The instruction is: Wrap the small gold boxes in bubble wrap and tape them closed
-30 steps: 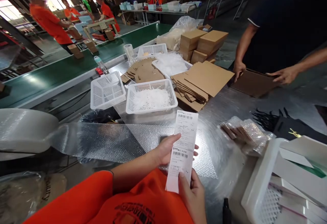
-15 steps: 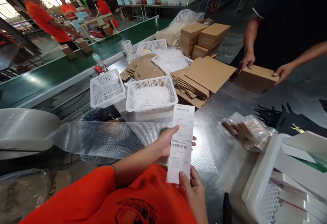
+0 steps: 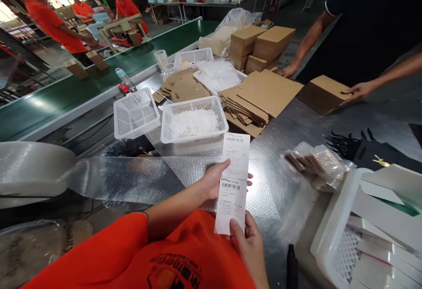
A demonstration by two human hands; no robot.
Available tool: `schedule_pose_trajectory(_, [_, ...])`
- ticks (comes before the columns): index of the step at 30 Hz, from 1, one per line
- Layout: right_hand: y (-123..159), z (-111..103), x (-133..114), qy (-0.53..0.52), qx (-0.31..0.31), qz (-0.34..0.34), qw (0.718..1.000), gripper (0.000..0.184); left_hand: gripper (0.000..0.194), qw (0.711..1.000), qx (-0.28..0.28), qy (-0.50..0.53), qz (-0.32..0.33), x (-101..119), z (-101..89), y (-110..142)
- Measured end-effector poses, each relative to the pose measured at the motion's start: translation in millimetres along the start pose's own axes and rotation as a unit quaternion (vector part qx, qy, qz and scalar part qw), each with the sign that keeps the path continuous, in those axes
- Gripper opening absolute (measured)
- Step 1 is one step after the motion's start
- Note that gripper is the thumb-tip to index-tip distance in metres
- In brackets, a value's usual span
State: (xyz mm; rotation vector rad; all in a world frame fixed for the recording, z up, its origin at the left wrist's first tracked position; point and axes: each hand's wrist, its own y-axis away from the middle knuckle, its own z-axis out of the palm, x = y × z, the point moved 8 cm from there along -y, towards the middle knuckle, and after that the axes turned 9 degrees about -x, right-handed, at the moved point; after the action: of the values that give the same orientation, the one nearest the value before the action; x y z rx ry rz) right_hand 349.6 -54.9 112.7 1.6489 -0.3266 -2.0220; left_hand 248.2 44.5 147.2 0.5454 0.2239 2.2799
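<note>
A long white paper slip (image 3: 232, 196) with printed lines and two barcodes is held up in front of my chest. My left hand (image 3: 214, 179) grips its upper part, thumb in front and fingertips showing past the right edge. At the bottom end, my right hand (image 3: 249, 240) pinches the slip between thumb and fingers. Beneath the hands a sheet of bubble wrap (image 3: 191, 179) lies across the metal table, running from a large roll (image 3: 33, 168) on the left. Some bubble-wrapped brown items (image 3: 318, 164) lie to the right of the hands.
White baskets (image 3: 194, 137) stand beyond the slip, beside flat cardboard sheets (image 3: 267, 89) and stacked boxes (image 3: 275, 41). Across the table a co-worker's hand (image 3: 361, 91) touches a carton (image 3: 325, 95). A white crate (image 3: 325, 232) and a black marker (image 3: 292, 265) are at right; a green conveyor (image 3: 132, 67) runs behind.
The co-worker's one hand has left the carton and reached toward the cardboard and stacked boxes; the other stays on the carton. My hands and the slip have hardly moved.
</note>
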Motion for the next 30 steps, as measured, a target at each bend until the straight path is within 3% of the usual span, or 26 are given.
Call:
schedule_pose_trajectory(8, [-2, -1, -3, 0.014, -0.004, -0.026, 1.000, 0.055, 0.066, 1.000, 0.019, -0.005, -0.013, -5, 0.7, -3])
schedule_pose_trajectory(13, [-1, -1, -1, 0.011, -0.008, -0.013, 1.000, 0.056, 0.064, 0.999, -0.029, 0.000, -0.015, -7, 1.9, -6])
schedule_pose_trajectory(23, [-2, -3, 3, -0.012, 0.010, 0.014, 1.000, 0.059, 0.062, 0.997, -0.075, -0.004, 0.019, -6, 11.4, -4])
schedule_pose_trajectory(30, [-1, -7, -5, -0.027, 0.045, -0.014, 0.999, 0.056, 0.070, 0.995, -0.090, -0.019, -0.046, -33, 7.7, 2])
